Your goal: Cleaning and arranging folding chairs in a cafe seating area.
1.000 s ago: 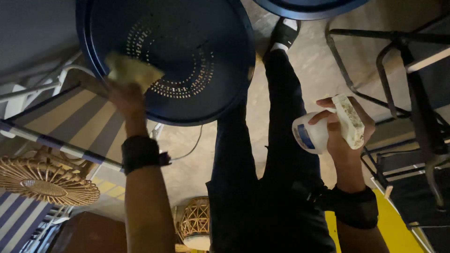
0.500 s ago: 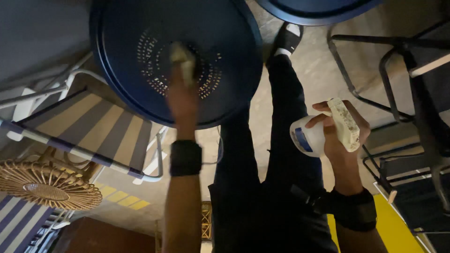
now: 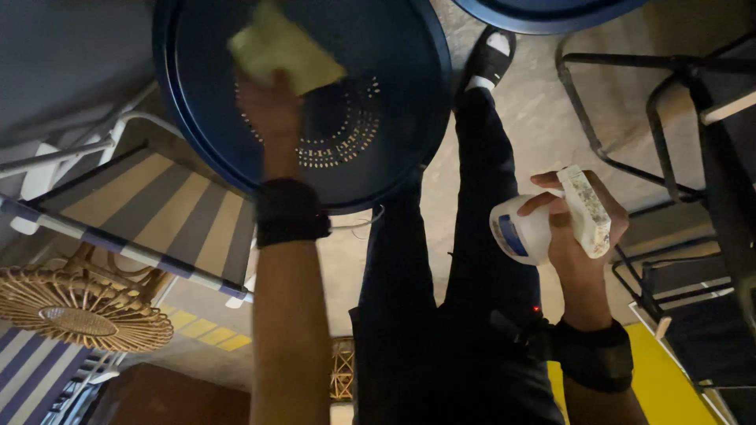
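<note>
**Cloth sweeps to the far rim of the blue tabletop**

At 8 o'clock in the view sits a wicker basket (image 3: 83, 311), and above it a striped chair (image 3: 157, 208), its grey and cream seat tucked just beside the round blue counter (image 3: 394, 71).

The left hand (image 3: 272, 102) is closed flat on a yellow cloth (image 3: 283, 47), pressing it onto the counter. The cloth now lies at about 11 o'clock on the disc, near the rim. Half a second ago it covered the ring of small holes at the centre; a second ago it was at about 9 o'clock. So the hand is working in a wide arc, out from the middle and up toward the far edge. The hole pattern (image 3: 339, 130) is uncovered again, at 4 o'clock from the cloth. I judge that the near left part and the centre have been passed over, while the right side, from 1 to 5 o'clock, has not been reached in these views.

The right hand (image 3: 575, 224) is wrapped round a white spray bottle (image 3: 543, 224), fingers closed about its neck and trigger, held off the counter at 3 o'clock, over the dark trouser leg (image 3: 480, 236). It has barely shifted across the three views. Black frames (image 3: 669, 118) stand at 2 o'clock.
</note>
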